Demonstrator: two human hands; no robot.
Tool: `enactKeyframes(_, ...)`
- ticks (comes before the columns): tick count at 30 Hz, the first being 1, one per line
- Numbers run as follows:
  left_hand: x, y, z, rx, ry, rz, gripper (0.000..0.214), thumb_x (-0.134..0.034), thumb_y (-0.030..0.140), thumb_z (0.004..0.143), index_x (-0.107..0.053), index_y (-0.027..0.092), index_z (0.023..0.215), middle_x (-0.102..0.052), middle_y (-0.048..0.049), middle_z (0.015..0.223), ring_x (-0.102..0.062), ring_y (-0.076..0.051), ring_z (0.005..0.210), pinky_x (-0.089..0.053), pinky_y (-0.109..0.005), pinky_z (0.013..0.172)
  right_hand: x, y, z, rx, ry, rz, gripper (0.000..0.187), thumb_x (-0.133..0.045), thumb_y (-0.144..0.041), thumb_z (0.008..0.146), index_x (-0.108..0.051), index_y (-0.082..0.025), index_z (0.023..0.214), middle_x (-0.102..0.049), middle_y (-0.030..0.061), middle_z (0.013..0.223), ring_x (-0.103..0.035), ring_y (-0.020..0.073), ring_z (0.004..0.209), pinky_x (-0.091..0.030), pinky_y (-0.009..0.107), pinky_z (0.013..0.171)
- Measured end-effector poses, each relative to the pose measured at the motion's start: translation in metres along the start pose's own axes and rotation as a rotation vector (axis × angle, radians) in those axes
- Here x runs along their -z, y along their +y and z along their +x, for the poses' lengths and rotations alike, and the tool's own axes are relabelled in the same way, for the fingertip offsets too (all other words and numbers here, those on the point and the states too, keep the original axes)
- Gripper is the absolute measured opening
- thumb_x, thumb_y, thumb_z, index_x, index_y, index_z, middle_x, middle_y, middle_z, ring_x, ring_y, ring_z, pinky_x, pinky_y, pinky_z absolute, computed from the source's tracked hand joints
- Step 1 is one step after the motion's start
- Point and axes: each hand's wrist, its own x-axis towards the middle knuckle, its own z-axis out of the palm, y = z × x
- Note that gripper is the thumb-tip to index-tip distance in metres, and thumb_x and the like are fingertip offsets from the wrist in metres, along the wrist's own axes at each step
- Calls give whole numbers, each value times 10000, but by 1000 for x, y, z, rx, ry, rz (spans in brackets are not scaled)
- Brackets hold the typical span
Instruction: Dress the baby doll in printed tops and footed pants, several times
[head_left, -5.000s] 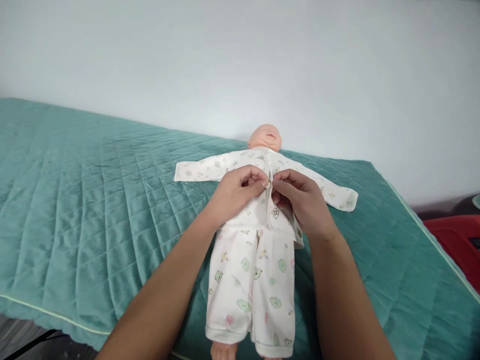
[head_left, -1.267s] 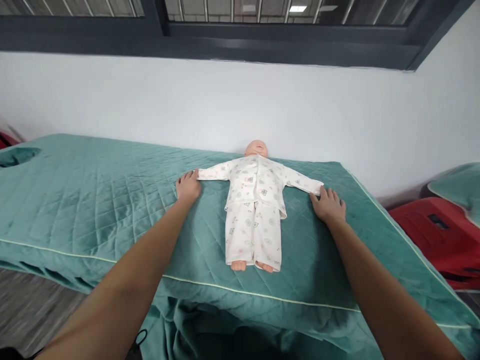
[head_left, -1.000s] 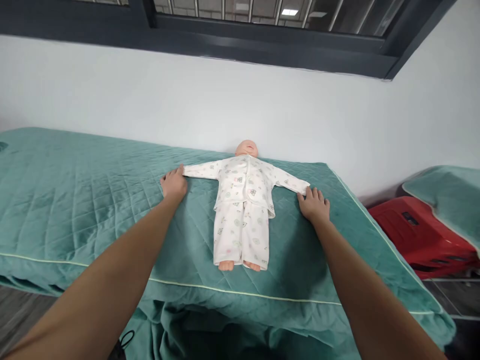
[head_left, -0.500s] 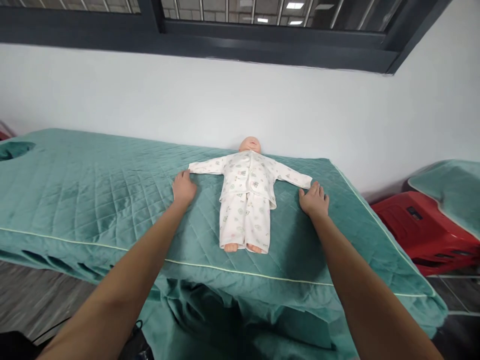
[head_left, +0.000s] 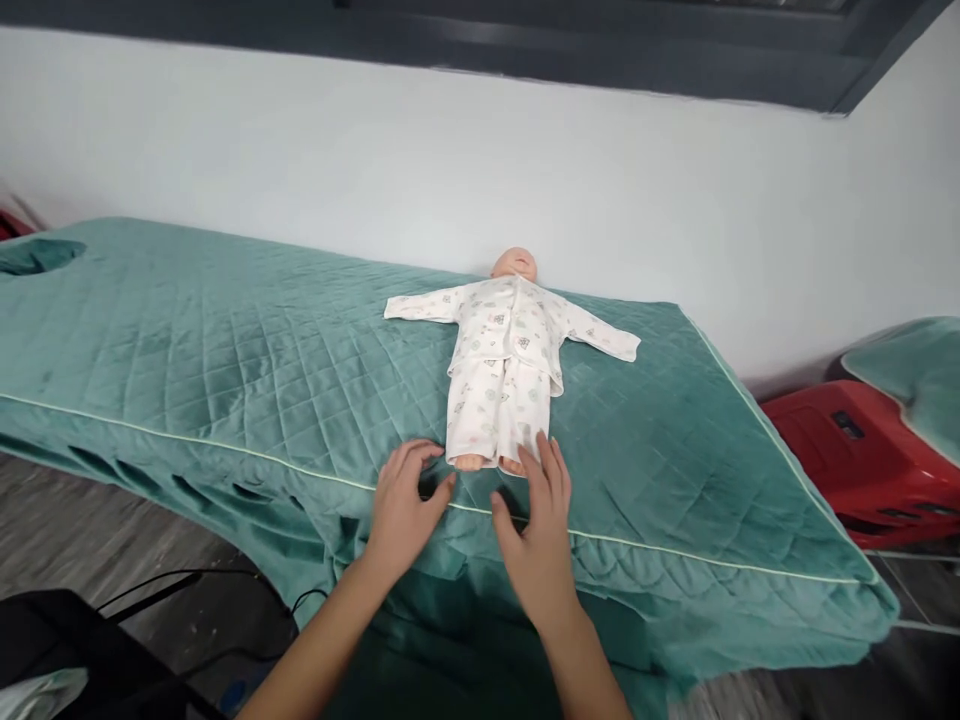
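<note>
A baby doll (head_left: 514, 263) lies on its back on the green quilted bed cover (head_left: 300, 330), its head toward the wall. It wears a white patterned top (head_left: 510, 322) with the sleeves spread wide, and matching trousers (head_left: 480, 410). Bare toes (head_left: 470, 462) show at the trouser hems. My left hand (head_left: 409, 500) is open beside the doll's left-of-view foot, thumb and fingers apart. Over by the other trouser leg, my right hand (head_left: 536, 525) is open too, its fingertips overlapping the hem in view. Whether they touch it I cannot tell.
A white wall (head_left: 375, 160) stands behind the bed, below a dark window frame (head_left: 525, 50). To the right is a red plastic stool or chair (head_left: 862, 450) with green cloth over it. A black bag-like object (head_left: 75, 650) and cables are at lower left.
Both hands have left the sleeve cuffs and come inward and down to the doll's feet. The doll lies as before; the camera view has tilted down.
</note>
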Motion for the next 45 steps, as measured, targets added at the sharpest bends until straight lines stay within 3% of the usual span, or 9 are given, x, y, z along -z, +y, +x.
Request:
enactKeyframes(7,4,18,19,91,-93,5,85,-582,292,932,-644,234,941,-670,-15,1018,-617,-179,858,-451,-312,775,-23,-20,37,84,-1,-356,305,-531,-110,903,-613,-179,1189,-449,186,1588,-333,429,1502,-202,784,1141)
enactKeyframes(12,11,24,19,55,-75,-143,129,-539,278,949,-648,217,914,-664,-20,964,-611,-177,877,-446,-301,787,-15,-23,44,117,43,-327,80,-552,-161,939,-612,-212,953,-614,134,1439,-461,407,1417,-234,764,1140)
enactKeyframes(18,19,21,6,184,-88,-280,141,-537,302,947,-613,214,867,-624,-9,875,-554,-164,756,-426,-292,678,5,-28,32,163,12,-198,102,-513,-163,972,-586,-233,965,-603,107,1432,-453,345,1429,-241,706,1174)
enactKeyframes(21,17,20,3,140,-48,-220,103,-550,300,947,-600,215,920,-635,-42,1021,-598,-188,889,-471,-327,772,14,-22,23,105,5,-35,143,-524,-176,968,-596,-259,1060,-562,93,1467,-431,325,1443,-280,673,1173)
enactKeyframes(26,9,39,7,-67,48,-153,213,-572,266,957,-566,239,1169,-572,-102,1325,-552,-241,1255,-492,-427,1019,24,3,12,-216,25,434,432,-504,-101,849,-507,-296,1235,-462,71,1534,-435,258,1439,-396,542,1150)
enactKeyframes(31,-8,61,22,-283,-56,89,246,-580,186,922,-582,227,1164,-551,-117,1405,-406,-304,1436,-426,-524,1146,16,25,20,-292,58,321,359,-564,-206,861,-525,-222,1218,-579,113,1259,-560,262,1190,-479,478,1011)
enactKeyframes(38,-20,66,37,-310,-104,158,104,-540,149,921,-608,213,966,-584,-119,1384,-416,-319,1438,-438,-547,1134,22,28,34,-186,-56,253,102,-565,-296,933,-572,-213,875,-587,31,878,-566,200,828,-472,350,773)
enactKeyframes(42,-10,70,27,-289,-64,52,97,-531,179,947,-618,219,936,-585,-110,1388,-435,-293,1428,-427,-537,1158,42,20,26,-222,-43,313,113,-580,-324,943,-579,-221,896,-602,20,867,-580,196,830,-477,347,800)
enactKeyframes(45,18,83,10,-224,-79,-73,192,-496,232,993,-686,246,1017,-603,-93,1397,-485,-273,1402,-447,-507,1154,59,23,17,-297,-51,424,168,-606,-379,936,-631,-225,998,-667,58,1013,-630,228,965,-502,364,868)
